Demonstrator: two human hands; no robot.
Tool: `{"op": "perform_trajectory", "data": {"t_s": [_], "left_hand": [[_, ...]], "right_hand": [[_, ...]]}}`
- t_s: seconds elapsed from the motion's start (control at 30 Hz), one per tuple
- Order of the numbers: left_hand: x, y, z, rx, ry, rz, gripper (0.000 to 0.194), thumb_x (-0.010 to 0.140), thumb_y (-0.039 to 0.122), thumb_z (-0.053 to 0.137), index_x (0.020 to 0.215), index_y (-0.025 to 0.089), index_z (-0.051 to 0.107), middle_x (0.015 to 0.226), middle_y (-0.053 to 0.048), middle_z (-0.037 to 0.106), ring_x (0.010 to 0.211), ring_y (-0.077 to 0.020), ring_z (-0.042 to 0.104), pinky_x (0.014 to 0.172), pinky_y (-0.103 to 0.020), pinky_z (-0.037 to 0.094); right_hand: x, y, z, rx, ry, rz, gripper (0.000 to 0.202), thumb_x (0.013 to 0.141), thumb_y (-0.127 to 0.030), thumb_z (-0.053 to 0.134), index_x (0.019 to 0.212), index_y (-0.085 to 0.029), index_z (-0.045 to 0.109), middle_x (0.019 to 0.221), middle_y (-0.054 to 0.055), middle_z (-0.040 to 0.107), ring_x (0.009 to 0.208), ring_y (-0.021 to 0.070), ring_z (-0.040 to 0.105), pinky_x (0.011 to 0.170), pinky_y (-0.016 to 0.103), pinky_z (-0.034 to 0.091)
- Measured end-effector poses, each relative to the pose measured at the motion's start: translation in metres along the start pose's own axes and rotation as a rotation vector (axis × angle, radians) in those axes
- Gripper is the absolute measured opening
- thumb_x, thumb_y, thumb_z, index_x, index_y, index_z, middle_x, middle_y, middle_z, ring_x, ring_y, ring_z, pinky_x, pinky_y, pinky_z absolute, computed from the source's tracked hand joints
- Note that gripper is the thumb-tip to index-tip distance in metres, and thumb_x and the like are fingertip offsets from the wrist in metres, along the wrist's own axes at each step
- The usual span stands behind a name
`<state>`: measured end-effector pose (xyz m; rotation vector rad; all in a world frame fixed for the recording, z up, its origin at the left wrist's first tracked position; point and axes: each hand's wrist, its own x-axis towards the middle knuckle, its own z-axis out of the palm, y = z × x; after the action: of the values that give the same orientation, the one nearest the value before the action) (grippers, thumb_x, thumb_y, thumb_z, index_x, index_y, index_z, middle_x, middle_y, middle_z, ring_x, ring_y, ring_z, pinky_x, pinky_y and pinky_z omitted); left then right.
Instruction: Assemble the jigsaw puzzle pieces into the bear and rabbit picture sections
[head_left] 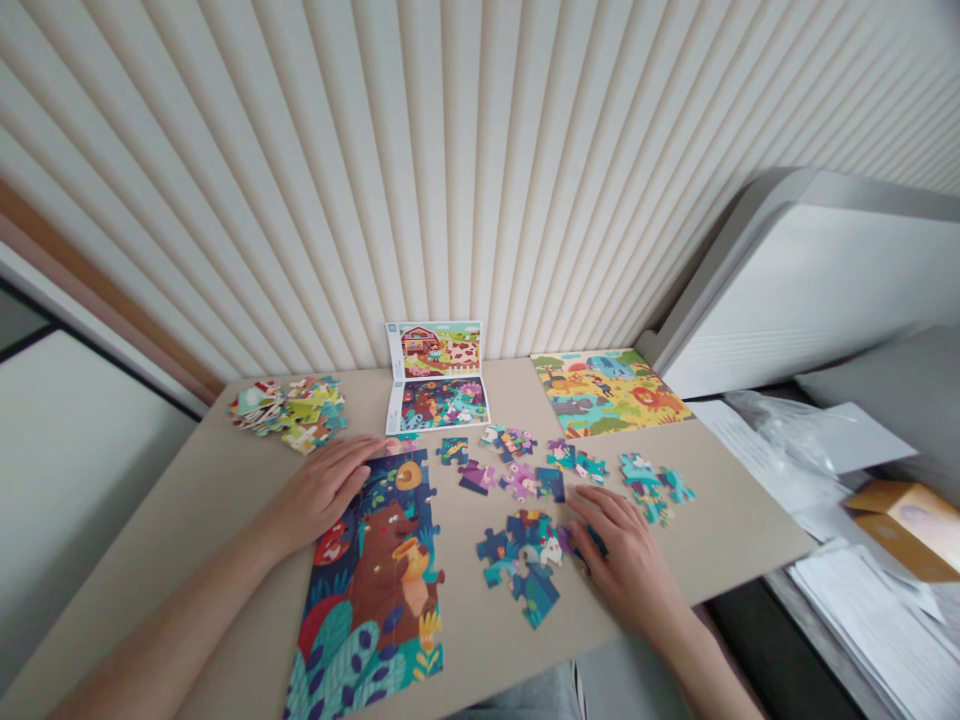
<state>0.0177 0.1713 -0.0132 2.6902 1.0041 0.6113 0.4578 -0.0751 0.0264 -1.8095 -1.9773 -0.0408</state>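
Observation:
My left hand [334, 490] lies flat, fingers stretched out, at the upper left edge of a partly joined jigsaw puzzle [386, 590] showing a brown bear with a honey pot. To the right, my right hand [619, 550] rests low over the table with bent fingers around a dark blue puzzle piece [598, 541], mostly covered by the hand. Just left of it lies a cluster of blue and teal puzzle pieces [525, 560]. Farther back are loose purple and pink pieces [519, 481], and teal pieces [641, 475] sit beyond my right fingertips.
A folded picture sheet [442, 404] stands against the pleated wall [450, 180]. A finished safari puzzle [611, 390] lies at the back right of the table [217, 520], a heap of pieces [292, 410] at the back left. Papers [862, 600] and an orange box [911, 525] are off the right side.

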Motion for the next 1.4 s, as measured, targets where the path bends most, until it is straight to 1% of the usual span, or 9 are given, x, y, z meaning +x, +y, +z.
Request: {"op": "perform_trajectory", "data": {"t_s": [0.33, 0.43, 0.53, 0.67, 0.8, 0.97, 1.07, 1.17, 1.4], "left_hand": [[-0.005, -0.004, -0.001, -0.014, 0.048, -0.023, 0.047, 0.110, 0.042, 0.042, 0.153, 0.027, 0.056, 0.153, -0.007, 0.064, 0.143, -0.0236, 0.058, 0.126, -0.038, 0.041], [-0.008, -0.004, -0.002, -0.015, 0.061, -0.042, 0.047, 0.111, 0.042, 0.041, 0.152, 0.026, 0.057, 0.151, -0.007, 0.065, 0.141, -0.0242, 0.060, 0.125, -0.039, 0.042], [-0.011, -0.001, -0.003, -0.017, 0.056, -0.047, 0.046, 0.111, 0.042, 0.042, 0.151, 0.027, 0.057, 0.149, -0.006, 0.066, 0.139, -0.0239, 0.061, 0.124, -0.038, 0.042], [-0.012, 0.001, -0.003, -0.019, 0.048, -0.041, 0.045, 0.111, 0.041, 0.043, 0.152, 0.028, 0.056, 0.148, -0.006, 0.066, 0.138, -0.0238, 0.061, 0.124, -0.039, 0.042], [-0.011, 0.000, -0.002, -0.022, 0.053, -0.035, 0.045, 0.111, 0.040, 0.042, 0.151, 0.027, 0.057, 0.148, -0.006, 0.066, 0.136, -0.0231, 0.062, 0.123, -0.039, 0.043], [-0.010, 0.003, -0.004, -0.027, 0.063, -0.027, 0.044, 0.111, 0.040, 0.042, 0.149, 0.025, 0.060, 0.146, -0.007, 0.068, 0.134, -0.0231, 0.063, 0.122, -0.038, 0.044], [-0.009, 0.005, -0.005, -0.032, 0.067, -0.023, 0.044, 0.111, 0.040, 0.042, 0.147, 0.024, 0.061, 0.145, -0.008, 0.068, 0.134, -0.0232, 0.063, 0.121, -0.037, 0.043], [-0.009, 0.005, -0.005, -0.038, 0.065, -0.025, 0.044, 0.111, 0.040, 0.042, 0.148, 0.025, 0.060, 0.146, -0.007, 0.068, 0.133, -0.0232, 0.063, 0.121, -0.037, 0.043], [-0.010, 0.003, -0.004, -0.042, 0.054, -0.030, 0.044, 0.110, 0.042, 0.043, 0.149, 0.027, 0.059, 0.146, -0.007, 0.068, 0.134, -0.0239, 0.064, 0.121, -0.039, 0.044]], "right_hand": [[-0.013, 0.053, -0.017, -0.103, 0.150, 0.117, 0.026, 0.106, -0.034, 0.057, 0.124, -0.025, 0.075, 0.124, 0.010, 0.078, 0.116, 0.0324, 0.072, 0.104, 0.056, 0.057], [-0.028, 0.058, -0.021, -0.082, 0.184, 0.148, 0.026, 0.107, -0.034, 0.057, 0.125, -0.026, 0.074, 0.124, 0.010, 0.078, 0.115, 0.0314, 0.072, 0.103, 0.055, 0.058], [-0.045, 0.037, -0.020, 0.031, 0.120, 0.115, 0.025, 0.106, -0.031, 0.060, 0.128, -0.027, 0.072, 0.128, 0.009, 0.076, 0.121, 0.0292, 0.070, 0.104, 0.051, 0.059], [-0.054, -0.014, -0.011, 0.103, 0.032, 0.046, 0.033, 0.105, -0.027, 0.063, 0.137, -0.030, 0.068, 0.135, 0.008, 0.073, 0.131, 0.0297, 0.065, 0.107, 0.050, 0.058], [-0.037, -0.047, -0.001, 0.126, -0.002, 0.013, 0.037, 0.104, -0.029, 0.066, 0.141, -0.029, 0.067, 0.145, 0.009, 0.068, 0.138, 0.0311, 0.060, 0.113, 0.053, 0.056], [-0.005, -0.053, 0.011, 0.172, -0.082, -0.049, 0.051, 0.103, -0.032, 0.068, 0.153, -0.028, 0.058, 0.153, 0.010, 0.063, 0.146, 0.0320, 0.054, 0.120, 0.057, 0.049], [0.003, -0.049, 0.015, 0.216, -0.108, -0.070, 0.047, 0.105, -0.033, 0.066, 0.151, -0.029, 0.059, 0.146, 0.009, 0.068, 0.142, 0.0299, 0.058, 0.120, 0.055, 0.048], [0.002, -0.036, 0.013, 0.201, -0.043, -0.033, 0.042, 0.104, -0.037, 0.067, 0.146, -0.029, 0.063, 0.142, 0.010, 0.070, 0.135, 0.0306, 0.061, 0.116, 0.054, 0.051], [-0.023, 0.026, -0.001, -0.044, 0.188, 0.198, 0.041, 0.103, -0.049, 0.066, 0.137, -0.027, 0.070, 0.133, 0.011, 0.074, 0.125, 0.0337, 0.066, 0.110, 0.055, 0.050]]}}
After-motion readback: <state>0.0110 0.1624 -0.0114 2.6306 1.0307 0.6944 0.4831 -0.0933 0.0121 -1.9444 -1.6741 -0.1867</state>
